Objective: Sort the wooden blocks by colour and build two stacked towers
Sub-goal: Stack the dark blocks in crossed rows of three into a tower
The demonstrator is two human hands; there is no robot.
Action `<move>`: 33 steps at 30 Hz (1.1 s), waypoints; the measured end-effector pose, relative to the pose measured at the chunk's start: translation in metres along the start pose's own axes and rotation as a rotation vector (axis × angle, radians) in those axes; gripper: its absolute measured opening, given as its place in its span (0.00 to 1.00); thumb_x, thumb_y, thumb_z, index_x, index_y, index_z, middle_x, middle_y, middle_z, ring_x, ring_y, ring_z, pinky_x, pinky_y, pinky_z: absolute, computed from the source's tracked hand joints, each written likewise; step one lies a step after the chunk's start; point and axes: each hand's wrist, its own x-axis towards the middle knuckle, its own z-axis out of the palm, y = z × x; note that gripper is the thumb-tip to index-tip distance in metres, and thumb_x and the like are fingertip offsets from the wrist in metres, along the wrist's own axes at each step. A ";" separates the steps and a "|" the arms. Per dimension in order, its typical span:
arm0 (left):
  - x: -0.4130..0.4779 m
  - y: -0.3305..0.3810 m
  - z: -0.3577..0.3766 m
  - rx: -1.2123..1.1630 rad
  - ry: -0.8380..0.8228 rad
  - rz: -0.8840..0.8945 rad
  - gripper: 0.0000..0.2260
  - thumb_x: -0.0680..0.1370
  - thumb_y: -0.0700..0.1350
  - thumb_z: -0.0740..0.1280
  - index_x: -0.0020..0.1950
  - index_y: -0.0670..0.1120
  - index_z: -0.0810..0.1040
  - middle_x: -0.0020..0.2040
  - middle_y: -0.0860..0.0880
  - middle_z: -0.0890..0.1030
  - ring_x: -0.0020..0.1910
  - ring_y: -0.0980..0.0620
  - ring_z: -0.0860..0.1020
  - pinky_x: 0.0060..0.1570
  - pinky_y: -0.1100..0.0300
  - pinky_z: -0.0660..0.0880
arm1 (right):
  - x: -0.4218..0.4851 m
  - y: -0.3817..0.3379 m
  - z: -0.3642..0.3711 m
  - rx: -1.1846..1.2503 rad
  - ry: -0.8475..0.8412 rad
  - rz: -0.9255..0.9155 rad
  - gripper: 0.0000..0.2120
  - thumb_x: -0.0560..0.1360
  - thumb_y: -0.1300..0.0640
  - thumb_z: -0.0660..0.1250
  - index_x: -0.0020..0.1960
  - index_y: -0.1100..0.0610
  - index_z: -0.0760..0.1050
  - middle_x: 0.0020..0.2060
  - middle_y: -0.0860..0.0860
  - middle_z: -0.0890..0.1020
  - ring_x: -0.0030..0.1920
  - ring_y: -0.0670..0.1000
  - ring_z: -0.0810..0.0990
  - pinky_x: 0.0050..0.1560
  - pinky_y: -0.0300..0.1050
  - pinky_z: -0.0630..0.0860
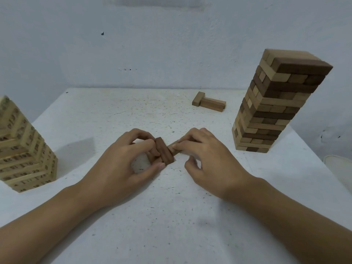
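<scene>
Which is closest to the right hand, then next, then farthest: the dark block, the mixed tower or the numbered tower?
1. dark block, gripped by the left hand, just left of the right hand, which pinches a light block.
2. mixed tower, to its right.
3. numbered tower, far left.

On the white table [171, 216], the left hand [133, 161] grips a dark block [165, 151] on the surface, while the right hand [205, 155] pinches a tan block [175, 151] whose end meets it. A tall tower of mixed dark and light blocks [276, 103] stands at the right. A pale numbered tower [24, 159] stands at the left, and a few loose blocks [209, 102] lie near the far edge.
</scene>
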 end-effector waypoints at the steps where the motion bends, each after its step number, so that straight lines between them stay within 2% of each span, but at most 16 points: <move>1: -0.001 0.000 0.000 -0.006 -0.003 -0.001 0.09 0.76 0.60 0.68 0.46 0.56 0.76 0.57 0.60 0.75 0.56 0.58 0.77 0.52 0.62 0.74 | 0.000 0.001 0.000 0.014 0.009 0.000 0.19 0.74 0.66 0.65 0.60 0.50 0.81 0.52 0.42 0.76 0.56 0.43 0.71 0.54 0.37 0.72; 5: -0.001 -0.002 0.001 -0.025 -0.025 -0.021 0.09 0.75 0.58 0.71 0.48 0.56 0.76 0.60 0.62 0.75 0.59 0.61 0.76 0.53 0.72 0.70 | 0.000 0.004 0.000 0.073 0.035 -0.023 0.19 0.72 0.70 0.65 0.55 0.51 0.82 0.53 0.42 0.78 0.57 0.43 0.75 0.55 0.34 0.72; 7: -0.001 -0.002 0.002 -0.040 -0.030 -0.017 0.08 0.75 0.57 0.72 0.50 0.57 0.76 0.60 0.63 0.76 0.60 0.62 0.76 0.54 0.73 0.69 | 0.000 0.005 0.001 0.122 0.049 -0.039 0.19 0.71 0.72 0.65 0.52 0.53 0.82 0.53 0.43 0.80 0.57 0.43 0.77 0.56 0.34 0.73; 12: 0.000 -0.005 0.000 -0.048 -0.059 0.006 0.15 0.75 0.60 0.72 0.59 0.56 0.79 0.60 0.64 0.79 0.59 0.63 0.78 0.56 0.67 0.73 | 0.000 0.006 0.005 0.280 0.065 -0.072 0.14 0.72 0.74 0.66 0.50 0.58 0.82 0.53 0.47 0.84 0.57 0.45 0.81 0.55 0.45 0.80; 18: -0.001 -0.006 0.000 -0.065 -0.057 -0.056 0.24 0.70 0.68 0.70 0.61 0.59 0.76 0.55 0.63 0.80 0.58 0.60 0.78 0.55 0.61 0.75 | -0.001 0.005 0.004 0.391 0.075 -0.052 0.14 0.73 0.74 0.67 0.51 0.60 0.83 0.51 0.48 0.84 0.60 0.42 0.80 0.59 0.39 0.79; 25: -0.004 -0.001 -0.001 -0.088 -0.087 -0.040 0.24 0.69 0.65 0.75 0.61 0.58 0.77 0.56 0.64 0.79 0.58 0.59 0.79 0.55 0.62 0.75 | -0.004 0.004 -0.001 0.396 0.049 -0.073 0.12 0.71 0.73 0.69 0.47 0.60 0.85 0.49 0.48 0.85 0.56 0.45 0.82 0.53 0.41 0.82; 30: -0.005 -0.001 -0.005 -0.041 -0.099 -0.054 0.30 0.66 0.70 0.72 0.64 0.61 0.75 0.59 0.70 0.74 0.61 0.64 0.74 0.56 0.72 0.69 | -0.005 0.003 -0.005 0.344 0.029 -0.087 0.16 0.70 0.71 0.69 0.52 0.56 0.83 0.54 0.47 0.82 0.60 0.47 0.79 0.59 0.44 0.78; 33: -0.006 -0.005 -0.009 0.013 -0.116 -0.060 0.34 0.65 0.72 0.71 0.67 0.59 0.75 0.58 0.67 0.75 0.64 0.63 0.71 0.58 0.70 0.68 | -0.005 0.000 -0.007 0.294 -0.025 0.013 0.20 0.71 0.63 0.67 0.61 0.51 0.79 0.58 0.41 0.77 0.65 0.45 0.72 0.62 0.38 0.69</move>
